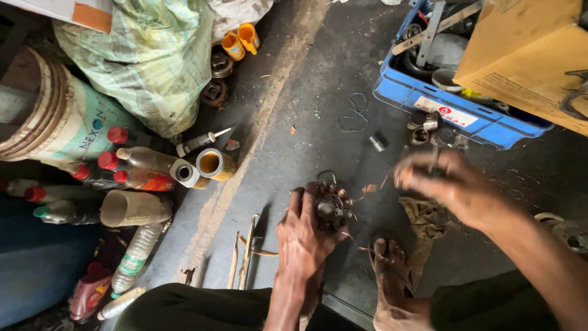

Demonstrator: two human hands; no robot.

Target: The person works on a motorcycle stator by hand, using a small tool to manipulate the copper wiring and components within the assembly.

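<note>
Left hand (303, 236) grips a dark metal part wound with copper wire (332, 205) on the floor, and the blurred right hand (450, 184), up-right of it, pinches something small I cannot identify. Far up-right of the part stands one blue crate (429, 101) with a white-red label under one tan cardboard box (527, 55); left of it lie four red-capped bottles (138, 175).

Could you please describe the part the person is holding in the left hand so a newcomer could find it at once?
Start at the blue crate at the top right and come down the grey floor towards the person's bare foot. Just left of that foot, the left hand grips a dark, greasy metal part. Unlike the loose bits by the crate, it trails thin copper-coloured wire.
</note>
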